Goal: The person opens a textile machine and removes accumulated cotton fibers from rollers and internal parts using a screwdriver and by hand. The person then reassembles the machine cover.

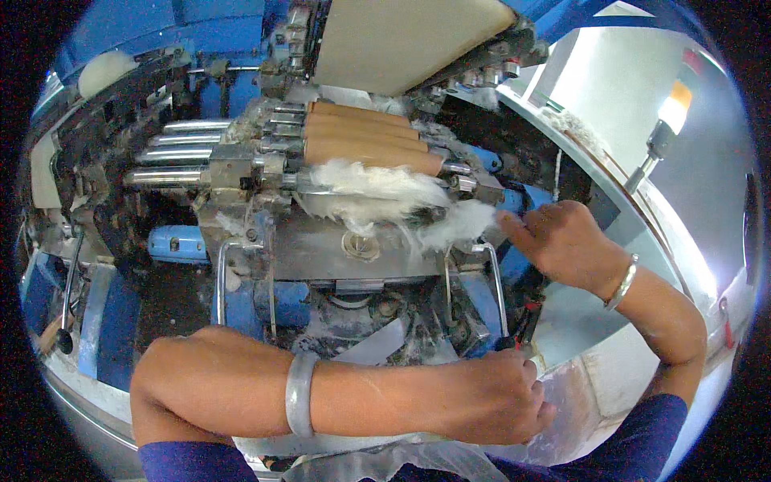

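Observation:
Loose white fibre (377, 189) lies along the front of a set of brown rollers (365, 149) on a machine. From its right end a tuft of fibre (458, 225) stretches toward my right hand (562, 245), whose fingers pinch together at the tuft's edge. My left hand (502, 402) is closed at the lower middle, with its forearm lying across the front. Whatever it may hold is hidden behind the curled fingers. Just beyond the left knuckles is a slim black and red piece (526, 321), and beside it a chrome lever (494, 289) with a black end.
Steel shafts (169, 177) run left of the rollers, and a pale broad belt (401, 44) rises behind them. Another chrome lever (225, 273) stands on the left. A signal lamp (666, 116) rises at the right above a curved panel edge. Fibre scraps cling to the machine.

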Demonstrator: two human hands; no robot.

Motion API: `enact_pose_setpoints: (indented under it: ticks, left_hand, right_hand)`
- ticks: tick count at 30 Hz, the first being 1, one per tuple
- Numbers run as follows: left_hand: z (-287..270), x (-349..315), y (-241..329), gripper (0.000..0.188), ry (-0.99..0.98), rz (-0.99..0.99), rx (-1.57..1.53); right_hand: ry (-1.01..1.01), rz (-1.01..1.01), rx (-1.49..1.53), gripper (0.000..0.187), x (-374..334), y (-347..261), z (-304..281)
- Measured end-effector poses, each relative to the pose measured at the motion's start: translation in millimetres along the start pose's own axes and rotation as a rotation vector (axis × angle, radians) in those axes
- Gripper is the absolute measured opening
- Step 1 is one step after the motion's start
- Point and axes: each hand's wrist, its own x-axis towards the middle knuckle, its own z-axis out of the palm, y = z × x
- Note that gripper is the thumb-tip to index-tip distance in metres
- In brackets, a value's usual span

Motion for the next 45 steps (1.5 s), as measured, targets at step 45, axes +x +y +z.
enact_pose_setpoints:
  ticks: [45]
  left_hand:
    - [-39.7,2.4,-7.6,0.018,0.16,-0.083,0.075]
  right_hand:
    - [-0.127,0.125,0.101,0.032,1.4,-15.7,-27.1]
